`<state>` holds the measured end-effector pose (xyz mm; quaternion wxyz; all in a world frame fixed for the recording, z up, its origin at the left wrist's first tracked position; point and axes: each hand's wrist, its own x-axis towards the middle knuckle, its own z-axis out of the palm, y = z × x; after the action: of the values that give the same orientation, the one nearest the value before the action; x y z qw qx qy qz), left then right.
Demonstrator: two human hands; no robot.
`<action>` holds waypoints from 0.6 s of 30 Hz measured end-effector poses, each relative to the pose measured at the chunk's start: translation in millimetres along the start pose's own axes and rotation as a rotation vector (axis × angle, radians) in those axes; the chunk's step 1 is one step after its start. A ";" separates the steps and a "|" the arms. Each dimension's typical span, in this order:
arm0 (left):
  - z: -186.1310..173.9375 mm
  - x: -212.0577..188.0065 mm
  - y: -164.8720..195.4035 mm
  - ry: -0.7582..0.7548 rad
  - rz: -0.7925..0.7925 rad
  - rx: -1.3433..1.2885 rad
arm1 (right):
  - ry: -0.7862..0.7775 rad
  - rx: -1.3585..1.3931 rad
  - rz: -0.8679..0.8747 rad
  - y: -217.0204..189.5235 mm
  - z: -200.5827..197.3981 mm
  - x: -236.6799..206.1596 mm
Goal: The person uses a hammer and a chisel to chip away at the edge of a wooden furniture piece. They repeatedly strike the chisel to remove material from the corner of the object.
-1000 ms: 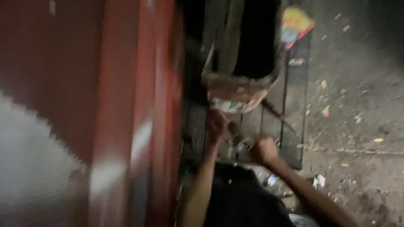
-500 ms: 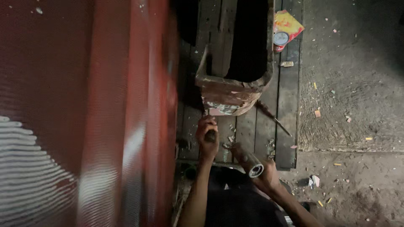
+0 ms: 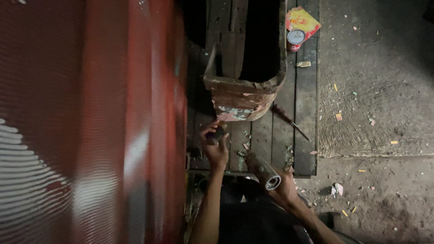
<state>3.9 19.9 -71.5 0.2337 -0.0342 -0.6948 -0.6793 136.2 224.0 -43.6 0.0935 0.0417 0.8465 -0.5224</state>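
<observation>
Two hands: left (image 3: 216, 147) grips tool, right (image 3: 282, 187) holds hollow tube (image 3: 264, 169).

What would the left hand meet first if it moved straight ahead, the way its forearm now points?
Most likely the worn wooden box. The left hand, closed on a small dark object, points up the plank platform, and the box's peeling front stands just beyond it. Depth is unclear, so the gap cannot be judged.

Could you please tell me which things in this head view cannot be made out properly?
- Small dark object in the left hand: fingers cover it.
- Right hand behind the metal tube: grip mostly hidden.
- Red ribbed panel: blurred, cut by the left edge.
- Box interior: lost in shadow.
</observation>
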 end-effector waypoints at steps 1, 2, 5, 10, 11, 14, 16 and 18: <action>0.1 -0.6 -4.4 0.016 -0.017 0.007 | -0.008 0.005 0.060 -2.8 -0.6 -0.9; -0.1 -0.7 -8.8 0.032 -0.032 0.014 | -0.003 -0.013 0.048 -4.9 -1.0 -1.7; -1.1 1.4 -21.3 0.036 -0.092 -0.040 | 0.010 -0.052 0.047 -6.9 -1.1 -3.5; -0.9 4.2 -30.8 0.050 -0.243 -0.164 | 0.056 -0.004 0.030 2.9 1.3 -8.1; -0.7 3.7 -30.1 0.034 -0.188 -0.143 | 0.056 0.000 0.018 5.8 1.9 -8.6; -0.3 1.8 -24.6 0.015 -0.104 -0.056 | 0.031 -0.017 0.023 14.4 3.6 -7.8; 0.5 2.2 -20.8 -0.005 -0.071 -0.037 | -0.020 -0.067 0.084 18.9 5.1 -5.8; 2.2 5.4 -19.1 -0.038 -0.024 -0.064 | 0.023 -0.049 0.007 22.1 6.8 -4.8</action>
<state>-8.4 19.1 -87.1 0.2111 -0.0460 -0.6772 -0.7034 145.4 228.0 -65.0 0.0864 0.0485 0.8599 -0.5008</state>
